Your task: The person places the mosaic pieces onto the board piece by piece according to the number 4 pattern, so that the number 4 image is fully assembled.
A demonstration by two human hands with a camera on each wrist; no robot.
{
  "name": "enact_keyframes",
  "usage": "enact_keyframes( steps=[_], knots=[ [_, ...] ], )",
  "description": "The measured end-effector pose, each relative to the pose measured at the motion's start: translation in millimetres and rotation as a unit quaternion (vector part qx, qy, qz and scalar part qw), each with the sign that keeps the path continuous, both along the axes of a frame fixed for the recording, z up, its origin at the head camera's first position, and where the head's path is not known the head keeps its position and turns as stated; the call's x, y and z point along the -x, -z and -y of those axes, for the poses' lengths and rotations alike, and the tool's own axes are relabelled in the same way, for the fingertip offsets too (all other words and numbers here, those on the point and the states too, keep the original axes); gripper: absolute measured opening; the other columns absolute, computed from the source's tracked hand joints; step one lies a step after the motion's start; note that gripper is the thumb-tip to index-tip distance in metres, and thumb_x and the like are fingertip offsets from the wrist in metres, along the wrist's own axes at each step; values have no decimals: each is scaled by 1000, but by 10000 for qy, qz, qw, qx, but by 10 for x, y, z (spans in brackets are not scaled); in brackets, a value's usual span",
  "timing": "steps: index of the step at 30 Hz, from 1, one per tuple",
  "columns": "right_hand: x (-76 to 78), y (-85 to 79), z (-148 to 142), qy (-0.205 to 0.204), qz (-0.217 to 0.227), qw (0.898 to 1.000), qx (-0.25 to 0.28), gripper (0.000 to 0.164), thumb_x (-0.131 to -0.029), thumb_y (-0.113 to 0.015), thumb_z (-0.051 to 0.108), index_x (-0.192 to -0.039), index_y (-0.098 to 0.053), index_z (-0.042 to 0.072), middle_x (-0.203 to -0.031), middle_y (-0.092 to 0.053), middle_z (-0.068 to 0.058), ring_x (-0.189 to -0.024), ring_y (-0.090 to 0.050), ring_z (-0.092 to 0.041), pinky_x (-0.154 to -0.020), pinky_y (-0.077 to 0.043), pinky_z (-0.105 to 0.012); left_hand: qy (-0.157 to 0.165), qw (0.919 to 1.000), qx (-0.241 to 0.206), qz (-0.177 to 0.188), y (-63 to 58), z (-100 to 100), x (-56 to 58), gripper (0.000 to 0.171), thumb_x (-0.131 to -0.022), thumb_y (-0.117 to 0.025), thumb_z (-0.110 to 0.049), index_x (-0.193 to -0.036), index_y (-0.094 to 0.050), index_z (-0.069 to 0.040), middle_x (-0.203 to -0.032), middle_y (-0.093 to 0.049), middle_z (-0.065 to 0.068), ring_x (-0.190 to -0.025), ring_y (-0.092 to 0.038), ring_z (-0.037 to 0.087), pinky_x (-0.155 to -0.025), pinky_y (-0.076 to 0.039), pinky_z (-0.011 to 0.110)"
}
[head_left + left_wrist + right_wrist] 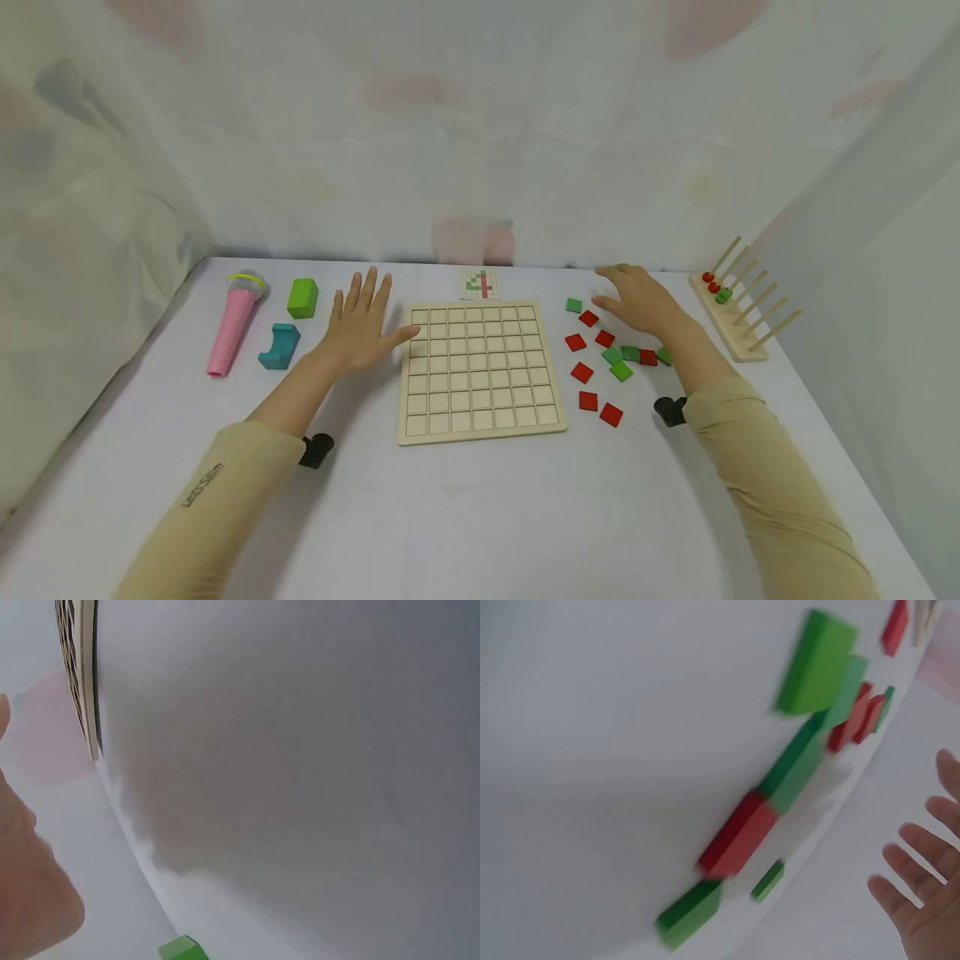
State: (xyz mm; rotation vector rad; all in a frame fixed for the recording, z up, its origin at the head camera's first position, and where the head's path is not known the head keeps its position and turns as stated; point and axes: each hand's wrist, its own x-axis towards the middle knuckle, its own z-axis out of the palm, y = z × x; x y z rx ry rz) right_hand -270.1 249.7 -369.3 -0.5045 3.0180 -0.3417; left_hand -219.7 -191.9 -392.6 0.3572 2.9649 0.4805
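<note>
While both hands appear raised above the white worktop (465,517), the right hand (633,304) is clearly nearer the loose, flat red square tiles (582,372) and green square tiles (622,371). They lie scattered just beside the right edge of the pale wooden gridded board (480,381), mostly on the person's side of that hand and to its left. Being square, they show no long axis, though a green-red-green row runs sideways toward the right wrist. Its grip is released, fingers spread, holding nothing. The left hand (360,333), equally empty with fingers splayed, is across the board, its thumb overlapping the left edge.
</note>
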Motion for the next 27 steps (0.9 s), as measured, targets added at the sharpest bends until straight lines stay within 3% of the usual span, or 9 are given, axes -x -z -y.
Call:
enact_keyframes(
  steps=[6,12,17,27],
  knots=[
    [144,19,169,191,647,9920,1065,46,-98,-61,23,-137,-55,0,-141,-54,-25,-129,-51,-42,-108,-44,-56,506,9958,-450,613,63,9,117,102,-94,-55,-58,-159,1,-3,-167,5,20,-154,6,45,-124,-2,65],
    [224,104,219,430,1015,9819,1538,42,-96,-63,21,-132,-58,0,-135,-57,-25,-123,-54,-41,-103,-49,-53,952,9865,-541,1219,168,28,121,127,-74,-77,-60,-158,-4,1,-167,2,23,-154,3,47,-124,-5,63],
    [241,165,238,599,1233,9781,1566,44,-94,-66,22,-132,-58,3,-135,-56,-24,-124,-53,-39,-104,-48,-52,1146,9849,-458,1217,210,34,107,137,-64,-84,-60,-157,-6,3,-166,1,24,-153,2,49,-123,-6,65],
    [258,236,263,499,1223,9798,1504,42,-92,-69,21,-129,-61,3,-134,-57,-24,-125,-52,-39,-106,-45,-52,1232,9862,-163,1094,210,17,127,137,-63,-86,-58,-157,-8,4,-166,-3,23,-153,-1,50,-122,-7,67]
  ],
)
